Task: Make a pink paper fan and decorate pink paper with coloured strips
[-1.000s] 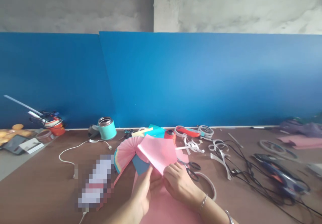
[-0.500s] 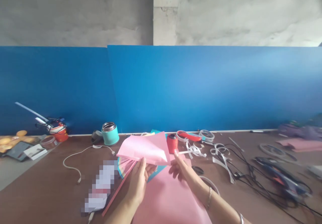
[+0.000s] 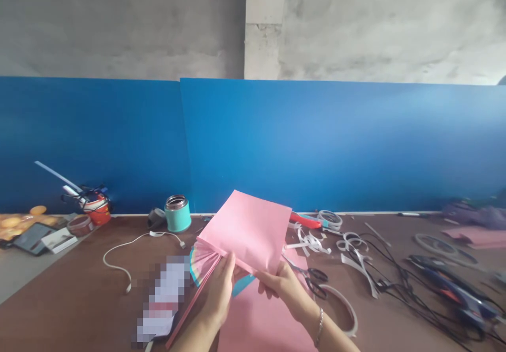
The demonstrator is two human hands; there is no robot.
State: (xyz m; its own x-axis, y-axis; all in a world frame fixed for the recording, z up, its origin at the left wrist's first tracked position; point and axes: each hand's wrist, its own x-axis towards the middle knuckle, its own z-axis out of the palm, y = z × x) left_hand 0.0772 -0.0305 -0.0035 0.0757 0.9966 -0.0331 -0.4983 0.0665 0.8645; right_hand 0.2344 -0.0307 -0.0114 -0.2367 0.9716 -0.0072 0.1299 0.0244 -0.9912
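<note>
Two hands showed, one left hand (image 3: pixel 221 291) and one right hand (image 3: pixel 285 289), with one bracelet (image 3: pixel 320 324). There were one held pink piece (image 3: pixel 247 228), one pleated fan (image 3: pixel 201 261), one pair of scissors (image 3: pixel 309 273), one turquoise jar (image 3: pixel 177 219), one red cup (image 3: pixel 101 215) and one pen (image 3: pixel 413 215). The white strips (image 3: pixel 310 241) were too tangled to count.

No text, label, brand, number or sign can be read on anything here.

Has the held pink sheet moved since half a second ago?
Yes: the pink sheet has shifted right and up, judged against the turquoise flask.
</note>
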